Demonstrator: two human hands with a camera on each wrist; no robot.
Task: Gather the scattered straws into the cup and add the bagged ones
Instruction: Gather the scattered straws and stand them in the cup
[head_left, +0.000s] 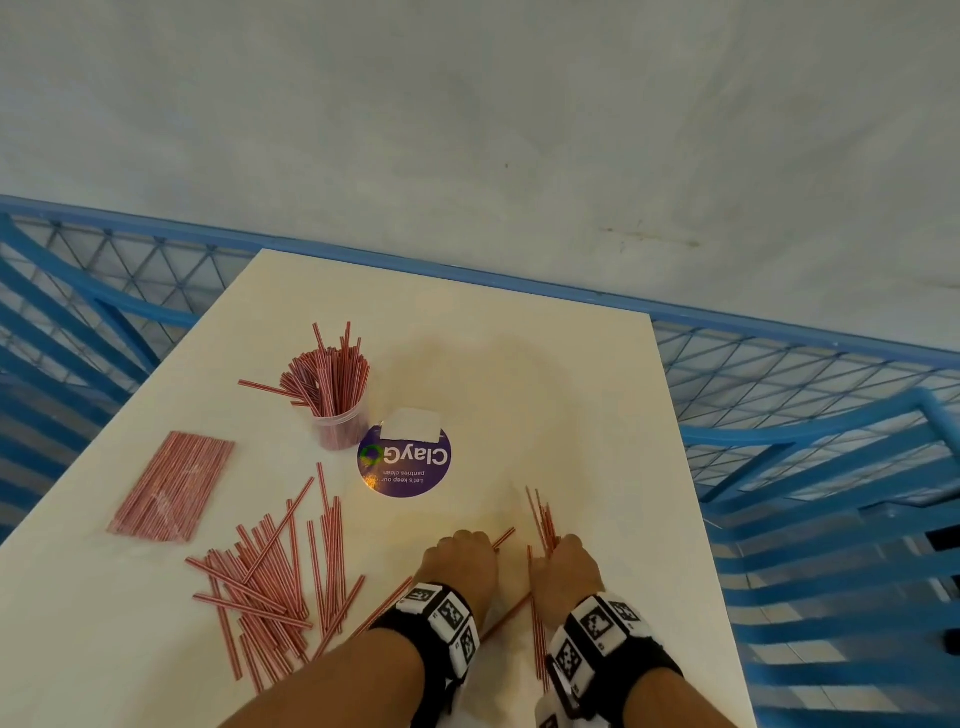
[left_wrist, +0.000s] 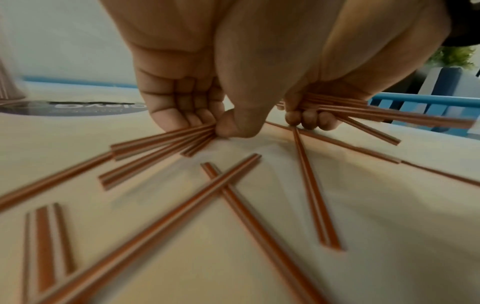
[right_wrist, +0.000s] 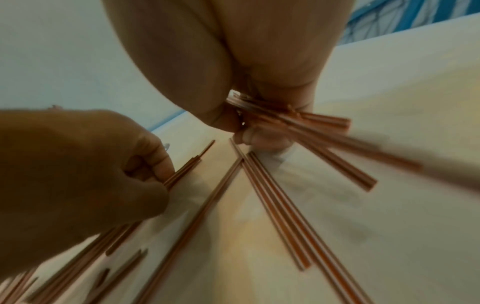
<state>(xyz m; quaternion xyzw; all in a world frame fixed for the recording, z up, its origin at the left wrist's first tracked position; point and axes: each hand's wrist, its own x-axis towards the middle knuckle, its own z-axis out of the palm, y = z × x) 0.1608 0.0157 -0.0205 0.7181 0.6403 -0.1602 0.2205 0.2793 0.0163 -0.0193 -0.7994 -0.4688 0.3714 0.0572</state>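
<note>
Straws (head_left: 270, 577) lie scattered at the table's (head_left: 519, 364) near left, more stand in the cup (head_left: 340, 423), the bagged ones (head_left: 174, 486) beside it. They look light, thin and apt to roll — best pinched mid-length in small bunches. The left hand (head_left: 460, 564) pinches a few; the right hand (head_left: 566, 571) grips a bundle (right_wrist: 298, 125). Only the wrist views show those curled fingers (left_wrist: 187, 107) — the head view alone shows cup and bag.

**Non-task items in view**

My work surface is a white table (head_left: 571, 395). A round purple "ClayGo" sticker (head_left: 404, 457) lies on it. Blue metal railing with mesh (head_left: 779, 374) surrounds the table; grey floor (head_left: 467, 130) lies beyond.
</note>
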